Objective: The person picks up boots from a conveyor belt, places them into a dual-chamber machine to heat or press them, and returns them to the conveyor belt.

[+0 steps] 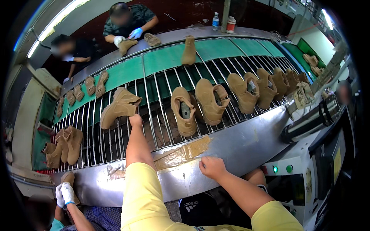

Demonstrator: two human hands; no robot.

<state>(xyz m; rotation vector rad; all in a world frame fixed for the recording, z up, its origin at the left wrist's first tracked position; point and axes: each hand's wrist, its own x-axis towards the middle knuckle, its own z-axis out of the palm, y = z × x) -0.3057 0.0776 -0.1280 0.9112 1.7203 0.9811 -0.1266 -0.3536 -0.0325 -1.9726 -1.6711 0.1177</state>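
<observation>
With my left arm stretched over the roller conveyor [154,115], my left hand [135,121] is closed on a tan ankle boot [120,107]. The boot is tilted on its side, its chunky sole toward the left and its opening toward the right. My right hand [212,168] is curled into a fist over the metal ledge [246,134], beside a strip of brown tape [185,152]. Whether anything small is inside that fist is hidden. Right of my left hand, a tan boot [183,111] and another tan boot [212,101] stand on the rollers.
More boots [266,88] line the conveyor to the right, and several stand grouped [69,144] at left. Soles [101,84] lie on the green belt [162,59]. Gloved co-workers handle boots across the line and at lower left. A machine [285,181] stands at my right.
</observation>
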